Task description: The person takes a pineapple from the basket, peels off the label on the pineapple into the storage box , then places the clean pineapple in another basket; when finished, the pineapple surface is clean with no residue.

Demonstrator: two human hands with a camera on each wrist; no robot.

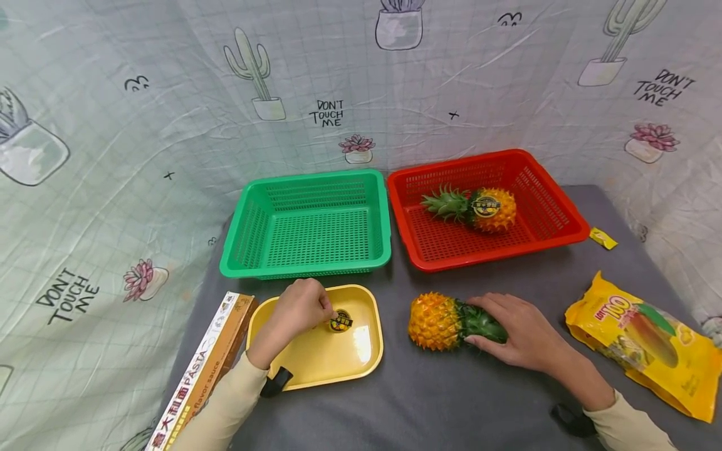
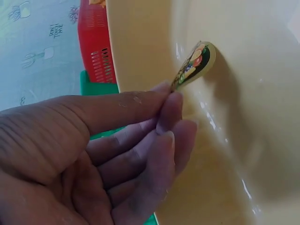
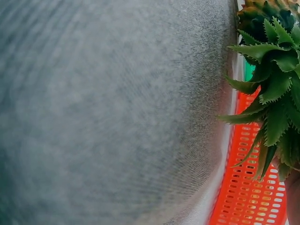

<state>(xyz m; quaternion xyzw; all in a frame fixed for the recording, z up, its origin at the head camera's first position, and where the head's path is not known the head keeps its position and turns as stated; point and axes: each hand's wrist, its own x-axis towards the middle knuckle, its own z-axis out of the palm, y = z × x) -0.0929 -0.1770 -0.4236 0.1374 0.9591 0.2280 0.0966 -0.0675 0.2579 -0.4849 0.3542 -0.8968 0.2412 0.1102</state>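
Over the yellow tray (image 1: 344, 358), my left hand (image 1: 301, 307) pinches a round sticker label (image 1: 341, 321) between thumb and index finger. In the left wrist view the label (image 2: 199, 61) is bent, with a dark face and a fruit picture on it. My right hand (image 1: 521, 332) holds a small pineapple (image 1: 433, 321) by its green crown, with the fruit pointing left on the grey table. The right wrist view shows the crown's toothed leaves (image 3: 276, 89); most of the right hand is out of that view. Another pineapple (image 1: 499, 216), bearing a similar label, lies in the red basket (image 1: 451, 261).
A green basket (image 1: 316, 269) stands behind the tray. The pasta box (image 1: 197, 376) lies along the tray's left side. At right are a yellow snack bag (image 1: 648, 344) and a small yellow packet (image 1: 603, 238). A printed cloth (image 1: 304, 69) hangs behind.
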